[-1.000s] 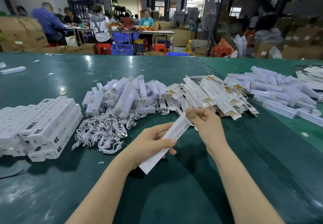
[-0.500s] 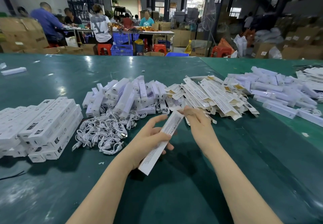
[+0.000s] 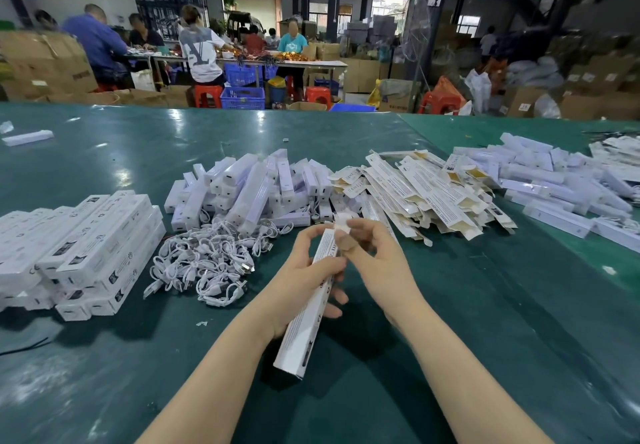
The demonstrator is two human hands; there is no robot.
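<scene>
Carton [image 3: 304,322], long, white and printed, is held just above the green desk [image 3: 450,357], in front of the piles. Its near end points back at the person and its far end is raised.

Piles, left to right:
- stacked closed boxes [image 3: 86,253]
- white units [image 3: 249,190], with a tangle of white cables [image 3: 207,263] just before them
- flat cartons [image 3: 426,194]
- more white units [image 3: 554,180], well to the right

None of the piles has shifted.

Change over the last second: the carton lay flatter and more crosswise. It now stands steeper and nearly end-on, and its near end shows some depth. The hands have drawn closer together, with the right one moved in toward the left.

Left hand [image 3: 304,277]: fingers curled round the carton's upper half, thumb lying along its top face.

Right hand [image 3: 377,263]: thumb and forefinger nearly closed, pinching the small end flap [image 3: 341,220] at the far end. The other fingers are loosely bent below it.
</scene>
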